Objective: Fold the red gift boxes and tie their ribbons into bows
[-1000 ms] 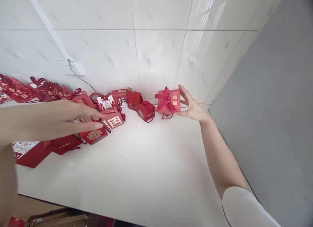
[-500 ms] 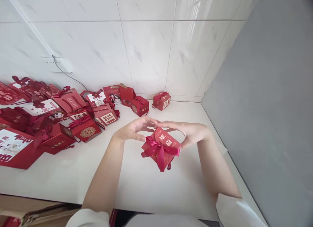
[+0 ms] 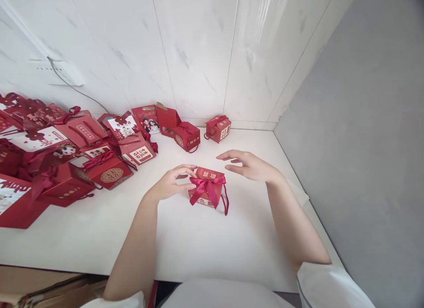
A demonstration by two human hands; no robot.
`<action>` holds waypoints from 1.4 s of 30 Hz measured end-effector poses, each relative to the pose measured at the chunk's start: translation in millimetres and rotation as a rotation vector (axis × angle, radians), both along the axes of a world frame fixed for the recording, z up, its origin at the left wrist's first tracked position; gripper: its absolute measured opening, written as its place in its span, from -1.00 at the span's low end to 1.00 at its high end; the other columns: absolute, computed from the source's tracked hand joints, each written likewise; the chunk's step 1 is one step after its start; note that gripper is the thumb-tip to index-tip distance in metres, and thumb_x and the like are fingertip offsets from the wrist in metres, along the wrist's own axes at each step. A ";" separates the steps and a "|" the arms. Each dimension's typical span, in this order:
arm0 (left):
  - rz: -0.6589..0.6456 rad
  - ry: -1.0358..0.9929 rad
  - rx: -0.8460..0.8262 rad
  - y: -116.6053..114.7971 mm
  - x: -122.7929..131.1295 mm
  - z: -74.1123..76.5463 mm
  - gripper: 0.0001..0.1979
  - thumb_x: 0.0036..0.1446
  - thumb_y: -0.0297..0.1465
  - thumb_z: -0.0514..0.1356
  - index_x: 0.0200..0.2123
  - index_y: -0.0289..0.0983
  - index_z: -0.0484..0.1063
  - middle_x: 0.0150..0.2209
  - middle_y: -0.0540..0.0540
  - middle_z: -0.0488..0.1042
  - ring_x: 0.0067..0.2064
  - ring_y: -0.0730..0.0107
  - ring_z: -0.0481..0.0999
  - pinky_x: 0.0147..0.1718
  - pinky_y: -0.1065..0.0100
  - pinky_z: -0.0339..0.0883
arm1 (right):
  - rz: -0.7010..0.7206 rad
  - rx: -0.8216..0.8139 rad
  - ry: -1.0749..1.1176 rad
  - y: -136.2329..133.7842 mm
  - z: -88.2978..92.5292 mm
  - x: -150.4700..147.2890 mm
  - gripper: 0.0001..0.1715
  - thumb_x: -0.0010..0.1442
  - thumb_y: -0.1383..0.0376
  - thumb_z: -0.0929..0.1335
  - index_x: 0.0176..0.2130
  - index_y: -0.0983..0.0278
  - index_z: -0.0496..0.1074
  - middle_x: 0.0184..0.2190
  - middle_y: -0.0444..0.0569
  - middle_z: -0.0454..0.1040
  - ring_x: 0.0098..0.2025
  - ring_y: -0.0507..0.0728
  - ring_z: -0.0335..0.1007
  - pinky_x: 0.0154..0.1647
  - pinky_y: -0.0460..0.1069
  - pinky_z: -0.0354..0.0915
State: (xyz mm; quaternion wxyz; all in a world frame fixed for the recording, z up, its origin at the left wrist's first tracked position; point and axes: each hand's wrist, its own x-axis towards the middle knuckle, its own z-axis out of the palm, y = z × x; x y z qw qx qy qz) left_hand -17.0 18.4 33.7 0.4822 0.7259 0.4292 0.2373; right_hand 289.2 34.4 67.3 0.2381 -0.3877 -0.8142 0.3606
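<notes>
In front of me a small red gift box [image 3: 207, 191] with a crimson ribbon bow and a red cord handle on its right side sits on the white tabletop. My left hand [image 3: 172, 182] holds the box by its left end, thumb at the front and fingers at the top back edge. Beyond the box, up and to the right, my right hand [image 3: 247, 164] hovers with fingers stretched out and nothing in them; a gap separates it from the box.
Many red gift boxes and bags [image 3: 109, 173] crowd the left side of the table [image 3: 212, 250]. Two small boxes [image 3: 187, 135] [image 3: 218, 129] stand by the tiled wall. A grey panel [image 3: 357, 149] borders the right. Cardboard [image 3: 49, 283] lies below the front left edge.
The gift box has turned and now sits upright, a little further left. My right hand has let go of it and moved up and away. My left hand stays at its left end.
</notes>
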 end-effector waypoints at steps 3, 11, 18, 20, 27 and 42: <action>0.079 -0.019 -0.007 -1.8 5.6 -1.7 -0.73 0.08 -0.12 0.29 -0.30 -0.19 0.51 0.23 -0.18 0.31 0.23 0.03 0.34 0.15 0.06 0.31 | -0.033 0.018 -0.007 -9.9 2.1 -11.0 -0.73 0.31 0.16 0.26 -0.08 0.12 0.48 -0.05 -0.04 0.53 0.00 0.18 0.45 0.02 0.12 0.35; 0.282 -0.144 -0.110 0.6 21.8 -6.8 -0.66 0.11 -0.09 0.25 -0.45 -0.25 0.39 0.15 -0.15 0.43 0.13 0.07 0.44 0.11 0.11 0.31 | -0.127 -0.348 -0.123 -7.0 -11.3 -22.4 -0.66 0.24 -0.04 0.31 -0.23 0.16 0.36 -0.42 -0.08 0.57 -0.43 0.13 0.47 -0.44 -0.01 0.26; 0.239 -0.029 0.005 -1.7 22.2 -10.3 -0.66 0.09 -0.10 0.28 -0.47 -0.25 0.40 0.09 -0.15 0.44 0.08 0.13 0.46 0.10 0.14 0.28 | -0.089 -0.310 0.008 -2.6 -17.2 -27.9 -0.85 0.17 0.20 0.35 -0.23 0.18 0.39 -0.40 -0.13 0.50 -0.39 0.07 0.37 -0.44 -0.06 0.23; 0.303 -0.066 0.073 2.5 25.8 -16.4 -0.67 0.11 -0.11 0.27 -0.47 -0.25 0.40 0.08 -0.17 0.45 0.10 0.14 0.45 0.11 0.16 0.28 | -0.142 -0.237 0.082 1.2 -21.0 -29.1 -0.87 0.18 0.23 0.33 -0.22 0.19 0.39 -0.37 -0.12 0.48 -0.36 0.06 0.36 -0.39 -0.05 0.25; 0.344 0.019 0.191 41.4 37.4 -18.2 -0.61 0.09 -0.03 0.22 -0.47 -0.25 0.39 -0.01 -0.18 0.47 0.05 0.16 0.46 -0.05 0.23 0.38 | -0.356 -0.167 0.182 25.7 -30.9 -30.2 -0.79 0.21 0.20 0.31 -0.13 0.18 0.31 -0.33 -0.12 0.45 -0.37 0.05 0.40 -0.29 -0.02 0.31; 0.140 0.185 0.158 65.0 22.2 0.6 -0.55 0.07 0.00 0.20 -0.56 -0.25 0.27 -0.45 0.03 0.39 -0.37 0.37 0.37 -0.33 0.35 0.24 | -0.299 0.039 0.150 34.2 -38.7 -42.2 -0.80 0.27 0.22 0.20 -0.10 0.15 0.28 -0.54 -0.23 0.31 -0.44 0.10 0.30 -0.31 -0.02 0.21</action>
